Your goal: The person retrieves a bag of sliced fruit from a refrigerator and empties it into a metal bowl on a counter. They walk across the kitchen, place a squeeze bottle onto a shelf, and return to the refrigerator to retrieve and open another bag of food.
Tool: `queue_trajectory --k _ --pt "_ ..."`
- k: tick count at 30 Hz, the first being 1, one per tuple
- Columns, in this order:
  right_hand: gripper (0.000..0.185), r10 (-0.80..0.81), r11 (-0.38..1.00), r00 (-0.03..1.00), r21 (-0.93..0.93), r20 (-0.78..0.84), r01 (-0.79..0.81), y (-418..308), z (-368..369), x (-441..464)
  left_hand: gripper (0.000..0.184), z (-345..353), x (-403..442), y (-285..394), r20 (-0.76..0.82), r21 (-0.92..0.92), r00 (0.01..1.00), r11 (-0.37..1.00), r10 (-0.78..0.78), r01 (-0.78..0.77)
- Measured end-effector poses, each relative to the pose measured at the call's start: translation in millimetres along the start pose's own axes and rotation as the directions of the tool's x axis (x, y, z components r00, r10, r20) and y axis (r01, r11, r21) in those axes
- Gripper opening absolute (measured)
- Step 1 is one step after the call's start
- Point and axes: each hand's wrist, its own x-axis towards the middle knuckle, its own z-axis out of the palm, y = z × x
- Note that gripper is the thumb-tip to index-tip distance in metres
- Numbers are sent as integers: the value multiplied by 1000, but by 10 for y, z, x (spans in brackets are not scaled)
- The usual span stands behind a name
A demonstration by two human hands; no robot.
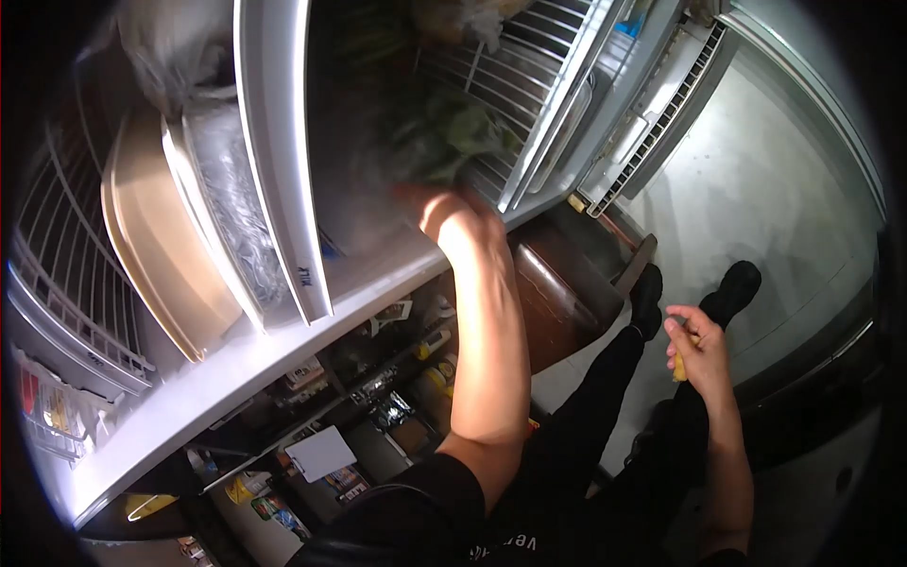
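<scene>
My left hand (453, 215) reaches into a lit fridge compartment, its fingers smeared by motion beside a leafy green bundle (472, 130); whether it grips anything cannot be made out. The greens lie near a white wire shelf (505, 71), some in clear plastic. Lower right, over the floor, my right hand (701, 357) is closed around a small yellow object (679, 367), mostly hidden by the fingers.
A beige tray (156, 236) and plastic-wrapped items (231, 189) stand left of a white divider (283, 161). A brown padded seat (572, 274) is beside my legs. Shelves with packets and a white card (321, 454) lie lower left. Grey floor (775, 161) shows at right.
</scene>
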Motion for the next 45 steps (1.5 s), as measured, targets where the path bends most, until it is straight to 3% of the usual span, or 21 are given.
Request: queue_trajectory --k 1,2,4,6,7,8,9,10,11,12,13,16,19,26,31,40,45 --pt "21 -31 1000 999 -1 31 31 47 32 -12 44 -38 -143 45 16 -1 1000 1000 0 0" --pt "21 -60 998 996 -2 60 60 73 43 -23 49 -57 -295 90 29 -29 976 975 -218 218" --pt "22 -78 995 996 -55 52 80 -2 37 -66 63 -31 -577 167 68 -64 785 782 -616 620" --pt "24 -102 993 993 -51 55 105 17 3 -54 68 115 -865 299 408 37 609 679 -680 733" --pt "24 -101 994 994 -45 53 103 13 -21 -53 57 282 -904 358 523 -50 592 671 -613 739" --pt "25 -72 997 997 -35 39 74 -7 -51 -52 48 536 -872 405 550 -161 693 755 -466 636" --pt "25 -45 999 999 -27 25 46 -14 -76 -55 38 714 -693 355 621 -51 771 976 -136 213" --pt "25 -46 999 999 -22 25 46 17 -98 -62 41 994 -436 288 536 -75 843 997 31 11" --pt "25 -54 998 998 -21 26 54 60 -127 -65 48 1181 -182 220 521 -129 849 991 86 -21" --pt "24 -64 998 998 -20 24 65 84 -151 -71 27 1491 -133 246 291 -82 956 997 17 7" --pt "24 -68 998 998 -16 18 68 95 -167 -94 27 1671 83 219 277 -21 960 999 32 -27" --pt "21 -131 988 991 -82 16 132 152 -248 -142 27 1910 485 204 328 84 939 987 104 -139" --pt "21 -15 999 999 -36 29 16 287 -367 -72 27 1961 660 218 357 126 916 962 185 -244" --pt "23 -68 994 997 -90 -30 65 362 -552 -34 27 1952 792 269 379 158 886 924 268 -347" --pt "25 38 999 999 2 -34 -38 393 -687 -83 27 1826 828 393 364 169 881 909 302 -381" --pt "24 -10 1000 1000 -17 -23 9 621 -802 -79 27 1207 476 651 291 164 906 918 306 -362" --pt "24 31 999 998 -21 -58 -32 596 -799 -78 27 1715 649 540 385 178 888 924 251 -339"
